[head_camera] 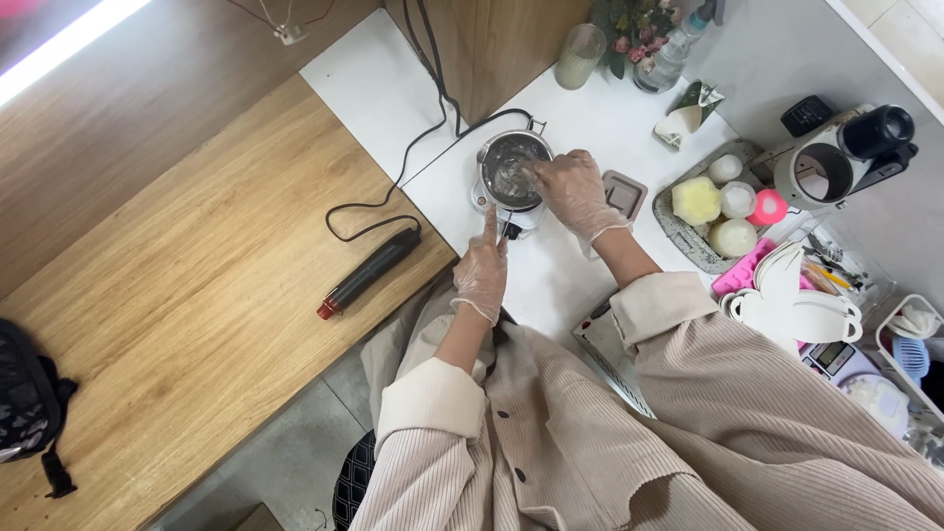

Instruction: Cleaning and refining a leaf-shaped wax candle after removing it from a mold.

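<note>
Seen from above, seated at a white table (pixel 580 265) beside a wooden table (pixel 197 295).

Both hands in thin clear gloves, sleeves of a beige ribbed jacket (pixel 590 433) pushed back from the wrists.

Left hand (pixel 482 270) at the near side of a small metal melting pot (pixel 513 169), forefinger stretched out and pointing up toward the pot's dark handle (pixel 508 228), touching or just beside it; remaining fingers loosely curled, holding nothing that can be made out.

Right hand (pixel 572 189) over the pot's right rim, fingers bent inward and reaching into the bowl; whether something thin is pinched between the fingertips cannot be told. Pot standing on a low round base near the far left part of the white table, with clear or pale contents, black cord (pixel 433 128) running from it across to the wooden wall.

Just right of the right hand, a small square brown mould (pixel 623 194). Further right, a speckled grey tray (pixel 678 231) carrying a yellow candle (pixel 696 200), white round candles (pixel 733 236) and a pink piece (pixel 769 207). Beyond the pot, a ribbed glass tumbler (pixel 579 56) and dried flowers (pixel 629 28). On the wooden table, a black heat gun with a red tip (pixel 369 272), well apart from the hands. A black patterned bag (pixel 28 403) at the far left edge.
</note>
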